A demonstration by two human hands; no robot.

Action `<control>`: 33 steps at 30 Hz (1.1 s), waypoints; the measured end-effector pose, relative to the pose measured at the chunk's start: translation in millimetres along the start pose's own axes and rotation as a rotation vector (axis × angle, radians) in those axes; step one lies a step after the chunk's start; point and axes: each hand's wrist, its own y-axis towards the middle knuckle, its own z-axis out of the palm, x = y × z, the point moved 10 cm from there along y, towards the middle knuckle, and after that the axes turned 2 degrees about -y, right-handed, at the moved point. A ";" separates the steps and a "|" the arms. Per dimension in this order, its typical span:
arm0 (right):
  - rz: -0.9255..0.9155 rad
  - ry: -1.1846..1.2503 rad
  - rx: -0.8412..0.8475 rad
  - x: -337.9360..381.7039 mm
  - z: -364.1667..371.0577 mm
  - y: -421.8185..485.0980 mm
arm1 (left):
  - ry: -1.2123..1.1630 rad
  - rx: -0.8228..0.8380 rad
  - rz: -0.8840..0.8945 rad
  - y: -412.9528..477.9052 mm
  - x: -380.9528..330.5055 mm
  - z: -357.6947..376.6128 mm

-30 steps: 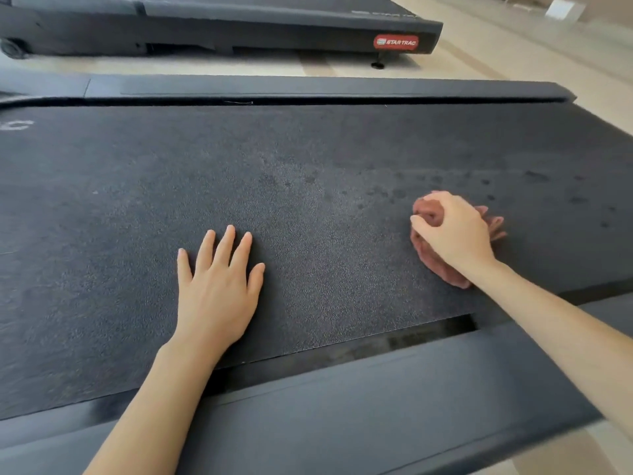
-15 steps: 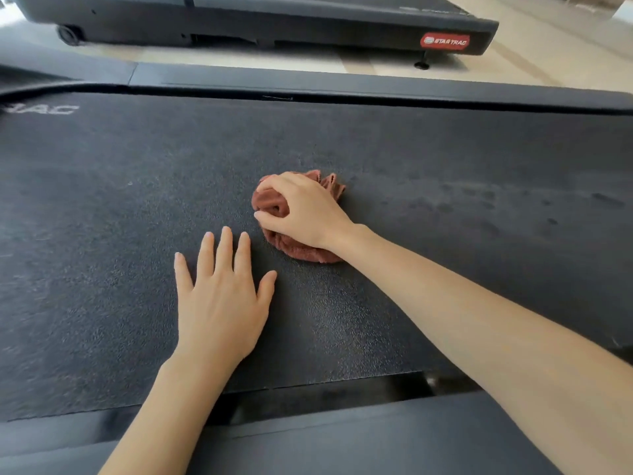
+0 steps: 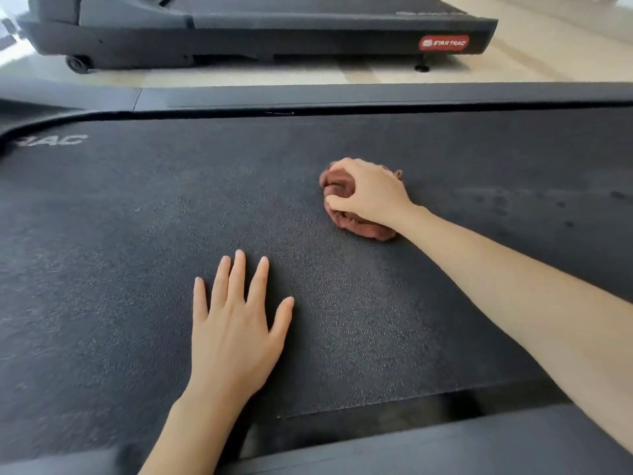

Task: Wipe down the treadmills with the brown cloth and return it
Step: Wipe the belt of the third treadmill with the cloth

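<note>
Black treadmill belt (image 3: 359, 337), right hand (image 3: 371, 195) fingers clutching wadded brown cloth (image 3: 366, 231), axis unclear, left hand (image 3: 236, 327) fingers straight

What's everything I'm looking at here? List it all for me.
near treadmill: one, black belt with dark grey side rails, fills the foreground
dark spots: several, on the belt at right
brown cloth: one, bunched on the belt, right of centre
far treadmill: one, dark grey, at the top
red label: one, on the far treadmill's end
floor: pale, between the treadmills
left hand: flat on the belt
right hand: grips the cloth
</note>
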 end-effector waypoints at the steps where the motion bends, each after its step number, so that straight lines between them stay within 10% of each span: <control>1: 0.078 -0.007 -0.024 -31.8 -13.2 -12.4 | 0.003 0.001 -0.001 -0.4 -0.1 0.2; 10: 0.413 -0.040 -0.165 -149.5 -65.7 -104.1 | 0.064 0.053 -0.023 0.3 -2.9 11.3; 20: -0.133 0.046 -0.054 -9.2 -17.7 -90.4 | 0.109 0.102 -0.013 2.3 -52.9 13.7; 33: -0.190 0.098 0.055 -148.1 -78.4 -151.9 | 0.010 0.112 0.033 0.2 -145.8 39.1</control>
